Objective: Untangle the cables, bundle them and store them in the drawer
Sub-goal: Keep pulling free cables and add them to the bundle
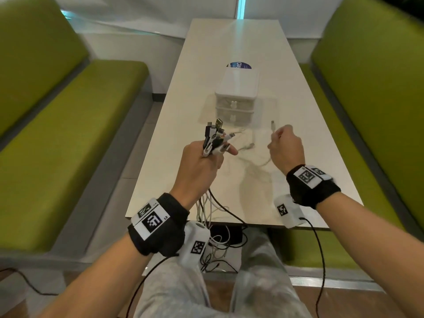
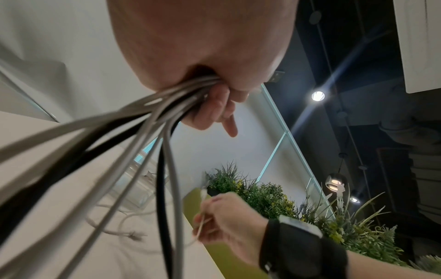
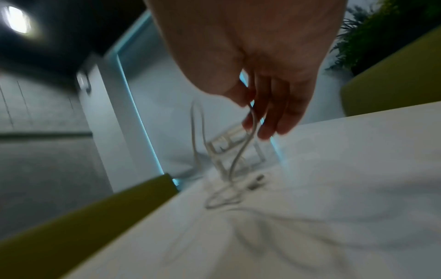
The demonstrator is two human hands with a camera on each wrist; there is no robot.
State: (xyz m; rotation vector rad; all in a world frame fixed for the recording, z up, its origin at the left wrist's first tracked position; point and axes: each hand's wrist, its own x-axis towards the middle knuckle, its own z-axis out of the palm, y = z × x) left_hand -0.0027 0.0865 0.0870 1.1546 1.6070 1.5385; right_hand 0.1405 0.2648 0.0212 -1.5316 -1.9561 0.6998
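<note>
My left hand (image 1: 204, 161) is raised over the table and grips a bundle of white and black cables (image 1: 214, 137), their plugs sticking up above the fist. The cable lengths (image 2: 133, 136) run out below the fist and hang over the table's near edge onto my lap. My right hand (image 1: 284, 145) pinches one thin white cable (image 1: 273, 128) just below its plug, which points up. That cable (image 3: 238, 154) trails blurred down to the table. A small white two-drawer box (image 1: 236, 97) stands behind both hands, its drawers closed.
The long white table (image 1: 298, 106) runs away from me between two green benches (image 1: 68, 125) (image 1: 367, 88). A loose white cable end (image 1: 249, 146) lies between the hands. A blue round sticker (image 1: 238, 65) sits behind the box. Plants (image 2: 262, 196) stand beyond the right bench.
</note>
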